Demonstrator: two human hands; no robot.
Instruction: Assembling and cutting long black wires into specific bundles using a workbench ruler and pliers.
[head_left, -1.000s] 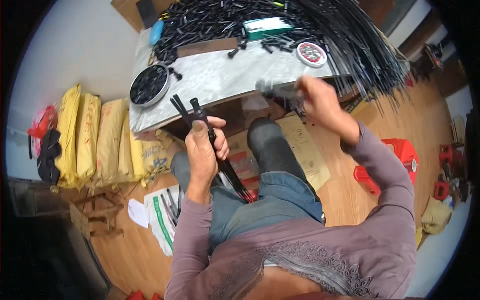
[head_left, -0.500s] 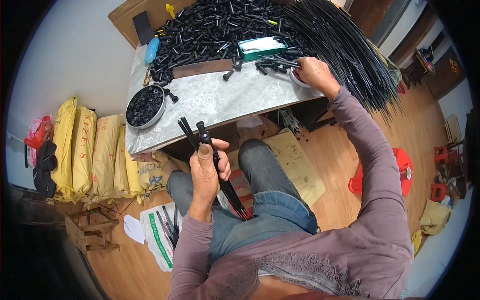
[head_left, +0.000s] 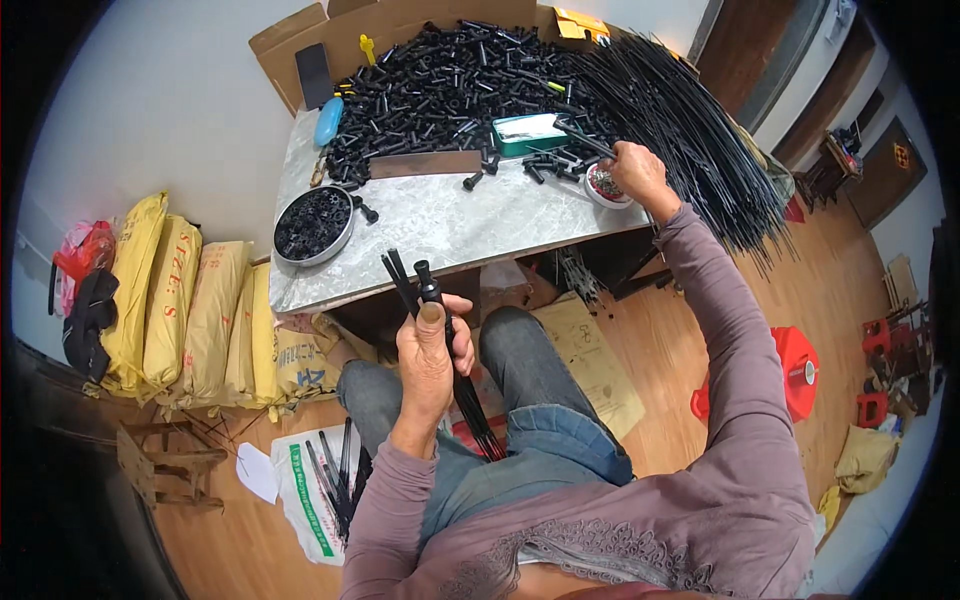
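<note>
My left hand (head_left: 425,365) is closed around a bundle of thin black rods (head_left: 474,415) with reddish lower tips, held above my lap. A short black tubular piece (head_left: 428,284) with a flared top stands upright in the same grip, beside the thumb. At the table's right front, my right hand (head_left: 642,178) grips a slim dark tool (head_left: 586,140) pointing up and left; its exact kind is unclear. Just below that hand sits a small white bowl (head_left: 608,200) holding tiny red and pale bits. A green box (head_left: 512,150) with white contents stands left of the tool.
Black tubular parts (head_left: 440,100) are heaped across the table's back, with long black rods (head_left: 690,150) overhanging its right side. A round tin (head_left: 340,245) of small black pieces sits front left. Yellow sacks (head_left: 175,310) line the wall; a red stool (head_left: 795,370) stands right.
The view has shifted, so the table sits lower and further right. My right hand has lifted slightly off the bowl, exposing more of its contents. The left hand keeps its grip.
</note>
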